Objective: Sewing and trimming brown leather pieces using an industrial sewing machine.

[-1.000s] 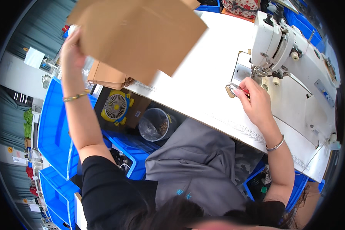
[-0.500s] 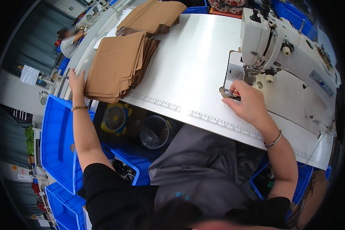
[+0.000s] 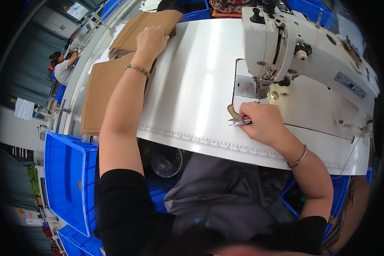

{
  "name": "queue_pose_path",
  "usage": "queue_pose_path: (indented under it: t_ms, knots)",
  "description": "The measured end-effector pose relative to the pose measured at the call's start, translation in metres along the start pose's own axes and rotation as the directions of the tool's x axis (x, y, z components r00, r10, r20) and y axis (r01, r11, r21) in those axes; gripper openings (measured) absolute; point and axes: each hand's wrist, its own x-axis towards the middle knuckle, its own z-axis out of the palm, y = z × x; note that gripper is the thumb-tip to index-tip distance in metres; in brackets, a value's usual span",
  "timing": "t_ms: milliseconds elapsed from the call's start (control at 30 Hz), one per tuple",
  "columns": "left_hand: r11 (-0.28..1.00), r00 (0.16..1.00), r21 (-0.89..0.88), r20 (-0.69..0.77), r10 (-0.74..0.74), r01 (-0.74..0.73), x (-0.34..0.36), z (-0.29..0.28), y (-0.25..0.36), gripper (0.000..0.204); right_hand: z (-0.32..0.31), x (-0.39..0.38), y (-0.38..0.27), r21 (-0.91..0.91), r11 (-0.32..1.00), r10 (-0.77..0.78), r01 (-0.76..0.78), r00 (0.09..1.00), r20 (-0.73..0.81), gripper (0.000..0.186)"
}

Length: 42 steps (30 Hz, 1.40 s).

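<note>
My left hand reaches onto the rear stack of brown flat pieces, fingers curled on its right edge. A front brown stack lies partly behind my left forearm. My right hand grips small metal thread snips with red on the handle, blades pointing left. It rests just in front of the white sewing machine's needle area, on the white tabletop.
Blue bins stand at the left, with more behind the table. A bucket sits under the table's ruled front edge. At the far left, a co-worker sits at another machine. A patterned bundle lies at the back.
The brown sheet lifted a second ago is down on the stacks. My left hand has moved rightward onto the rear stack. My right hand has moved slightly lower and left with the snips.
</note>
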Motion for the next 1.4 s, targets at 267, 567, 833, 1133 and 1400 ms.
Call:
queue_pose_path:
  t_ms: [267, 567, 833, 1133, 1400]
  knots:
    - [0.999, 0.983, 0.020, 0.173, -0.052, 0.050, 0.015, 0.017, 0.016, 0.028, -0.004, 0.000, 0.002, -0.052, 0.998, -0.019, 0.021, 0.999, 0.041, 0.014]
    - [0.970, 0.955, -0.055, 0.197, -0.223, 0.237, 0.029, 0.021, -0.008, 0.029, 0.000, -0.001, 0.000, -0.038, 0.998, -0.048, 0.050, 0.998, 0.033, 0.015]
    - [0.943, 0.936, -0.179, -0.167, -0.310, 0.281, 0.019, -0.025, -0.019, 0.024, -0.002, -0.003, -0.004, -0.108, 0.986, -0.129, 0.128, 0.992, -0.002, 0.021]
    - [0.856, 0.857, -0.089, -0.134, 0.497, -0.510, -0.109, -0.055, 0.125, 0.011, -0.007, -0.006, -0.010, -0.224, 0.876, -0.452, 0.427, 0.889, -0.075, 0.017]
    - [0.564, 0.858, -0.772, 0.046, 0.511, -0.294, -0.164, -0.108, 0.171, 0.023, -0.017, -0.027, 0.010, -0.537, 0.777, -0.456, 0.327, 0.881, -0.123, 0.017]
